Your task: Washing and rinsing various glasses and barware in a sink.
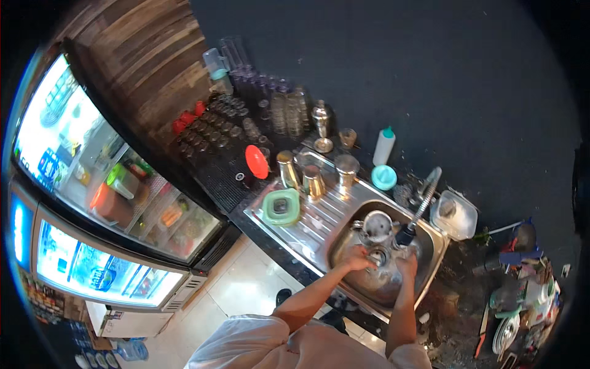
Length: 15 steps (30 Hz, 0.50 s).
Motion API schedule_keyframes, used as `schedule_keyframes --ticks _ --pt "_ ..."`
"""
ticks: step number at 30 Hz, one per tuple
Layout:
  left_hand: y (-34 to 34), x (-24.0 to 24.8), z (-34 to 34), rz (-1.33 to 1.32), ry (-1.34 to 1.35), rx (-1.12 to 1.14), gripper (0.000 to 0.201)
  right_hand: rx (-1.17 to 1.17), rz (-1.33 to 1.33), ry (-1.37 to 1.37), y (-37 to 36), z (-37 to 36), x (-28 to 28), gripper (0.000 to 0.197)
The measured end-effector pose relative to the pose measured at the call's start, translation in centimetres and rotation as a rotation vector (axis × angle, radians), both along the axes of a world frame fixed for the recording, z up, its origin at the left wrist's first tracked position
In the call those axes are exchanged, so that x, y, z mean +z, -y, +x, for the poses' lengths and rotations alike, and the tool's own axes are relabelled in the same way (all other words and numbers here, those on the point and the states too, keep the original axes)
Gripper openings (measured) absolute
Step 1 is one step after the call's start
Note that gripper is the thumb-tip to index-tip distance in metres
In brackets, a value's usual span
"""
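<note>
Both my hands are down in a steel sink [431, 280]. My left hand [356, 258] has its fingers curled at the edge of a small round shiny piece [377, 256], too small to name. My right hand [406, 264] is just below the black spray head [405, 236] of a coiled spring faucet [429, 187]; its fingers are partly hidden and I cannot make out anything in them. A round metal vessel with whitish contents [377, 225] sits in the sink beyond my hands.
On the drainboard [319, 237] are a green square container [281, 206] and metal cups [313, 182]. Behind stand a white squeeze bottle [384, 146] and a clear plastic tub [454, 215]. Rows of glasses [289, 114] are at the far left, beside a glass-front fridge [123, 178]. Dishes [506, 335] crowd the right.
</note>
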<state>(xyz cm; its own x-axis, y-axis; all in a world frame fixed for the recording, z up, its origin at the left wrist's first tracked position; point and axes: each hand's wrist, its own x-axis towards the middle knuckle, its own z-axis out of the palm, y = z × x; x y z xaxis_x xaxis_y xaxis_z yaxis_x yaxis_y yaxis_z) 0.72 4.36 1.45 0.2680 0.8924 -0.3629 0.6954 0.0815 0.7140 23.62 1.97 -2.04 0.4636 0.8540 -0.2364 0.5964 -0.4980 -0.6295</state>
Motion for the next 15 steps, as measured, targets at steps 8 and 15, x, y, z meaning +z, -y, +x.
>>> schedule_keyframes --ticks 8,15 --pt "-2.9 2.6 -5.4 -0.956 1.814 0.164 0.039 -0.206 0.833 -0.335 1.7 -1.2 -1.5 0.028" --pt "-10.7 7.1 -19.4 -0.965 1.959 0.347 0.023 -0.538 0.647 -0.402 3.3 -11.2 2.9 0.018"
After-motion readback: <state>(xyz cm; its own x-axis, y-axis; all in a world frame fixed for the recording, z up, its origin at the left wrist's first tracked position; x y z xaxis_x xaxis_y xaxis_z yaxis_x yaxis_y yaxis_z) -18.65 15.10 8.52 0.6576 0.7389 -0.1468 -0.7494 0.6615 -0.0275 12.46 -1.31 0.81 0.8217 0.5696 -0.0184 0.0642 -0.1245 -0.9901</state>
